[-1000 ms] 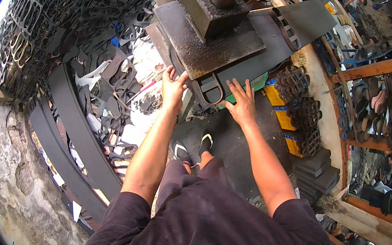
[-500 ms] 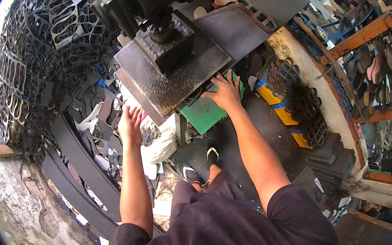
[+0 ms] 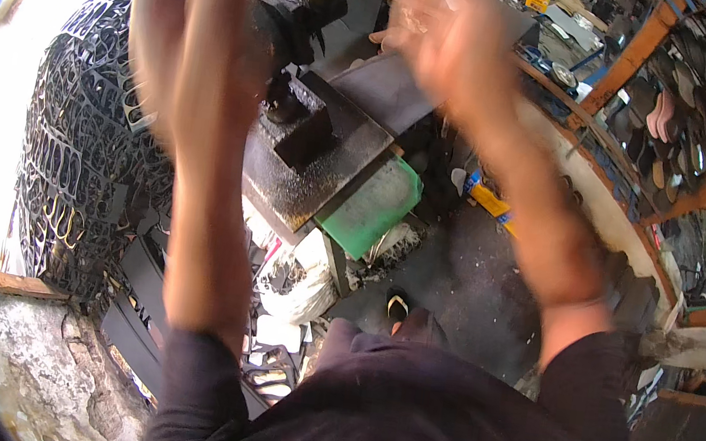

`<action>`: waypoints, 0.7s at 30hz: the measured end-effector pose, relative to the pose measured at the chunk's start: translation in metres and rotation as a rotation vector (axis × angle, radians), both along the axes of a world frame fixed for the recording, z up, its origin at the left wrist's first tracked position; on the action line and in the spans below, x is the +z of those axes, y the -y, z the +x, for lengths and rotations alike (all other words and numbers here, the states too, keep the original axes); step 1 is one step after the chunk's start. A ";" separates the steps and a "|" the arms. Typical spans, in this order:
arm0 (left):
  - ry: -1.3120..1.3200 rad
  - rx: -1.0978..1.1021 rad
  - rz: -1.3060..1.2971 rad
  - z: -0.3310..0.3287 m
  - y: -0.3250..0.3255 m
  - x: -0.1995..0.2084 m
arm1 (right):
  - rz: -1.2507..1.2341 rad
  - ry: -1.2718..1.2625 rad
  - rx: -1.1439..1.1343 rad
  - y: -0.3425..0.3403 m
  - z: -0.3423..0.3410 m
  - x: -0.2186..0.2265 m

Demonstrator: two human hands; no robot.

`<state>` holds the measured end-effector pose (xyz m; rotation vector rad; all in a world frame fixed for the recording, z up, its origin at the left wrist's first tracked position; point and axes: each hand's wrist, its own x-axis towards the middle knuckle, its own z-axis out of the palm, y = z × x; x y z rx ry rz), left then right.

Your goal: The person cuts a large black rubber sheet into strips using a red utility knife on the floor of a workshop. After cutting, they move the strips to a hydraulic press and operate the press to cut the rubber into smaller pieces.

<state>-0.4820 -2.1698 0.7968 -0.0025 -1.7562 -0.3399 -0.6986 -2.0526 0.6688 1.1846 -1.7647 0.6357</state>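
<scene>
Both hands are lifted high in front of me, smeared by motion. My left hand (image 3: 188, 38) is at the upper left, beside the dark press (image 3: 293, 30), its fingertips running out of view at the top. My right hand (image 3: 457, 42) is up at the top middle, above the dark table behind the press; its fingers are too blurred to read. Neither hand visibly touches the press. Below the press head lies a worn, flat metal plate (image 3: 338, 161). A green cutting board (image 3: 377, 210) juts out from under its near right edge.
A large heap of black punched-out sheet scrap (image 3: 68, 147) rises at the left. A white sack (image 3: 299, 289) stands below the press. Yellow-and-blue boxes (image 3: 489, 201) sit on the floor at the right. Shelves of soles (image 3: 665, 119) line the far right.
Both hands have risen from the plate and green board towards the top of the view. My right hand has left the green board. The view has shifted a little.
</scene>
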 end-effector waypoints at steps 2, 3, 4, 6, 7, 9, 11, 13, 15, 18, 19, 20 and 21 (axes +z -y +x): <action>0.087 0.014 -0.316 -0.044 -0.033 0.091 | 0.011 -0.243 -0.140 -0.046 -0.002 0.160; 0.215 0.015 -0.345 -0.074 -0.045 0.104 | 0.035 -0.289 -0.204 -0.061 -0.009 0.191; 0.352 0.021 -0.371 -0.101 -0.057 0.112 | 0.046 -0.307 -0.254 -0.079 -0.014 0.207; 0.588 0.034 -0.406 -0.140 -0.078 0.105 | 0.052 -0.292 -0.322 -0.113 -0.023 0.204; 0.688 0.045 -0.415 -0.150 -0.085 0.093 | 0.051 -0.246 -0.335 -0.128 -0.023 0.183; 0.785 0.045 -0.425 -0.159 -0.104 0.071 | 0.006 -0.142 -0.357 -0.161 -0.021 0.131; 0.839 0.052 -0.423 -0.143 -0.129 0.003 | -0.080 0.095 -0.303 -0.172 -0.004 0.020; 0.600 -0.111 -0.493 -0.147 -0.173 -0.101 | -0.124 0.302 -0.366 -0.196 0.022 -0.102; 0.658 -0.222 -0.763 -0.153 -0.178 -0.227 | -0.157 0.530 -0.441 -0.177 0.069 -0.222; 1.190 -0.171 -0.881 -0.153 -0.128 -0.264 | -0.006 0.696 -0.563 -0.146 0.094 -0.277; 0.960 -0.288 -0.702 -0.137 -0.139 -0.258 | 0.073 0.594 -0.665 -0.161 0.090 -0.229; 0.722 -0.425 -0.520 -0.112 -0.159 -0.258 | 0.078 0.551 -0.703 -0.196 0.095 -0.185; 0.796 -0.459 -0.230 -0.068 -0.168 -0.270 | 0.080 0.507 -0.745 -0.231 0.100 -0.142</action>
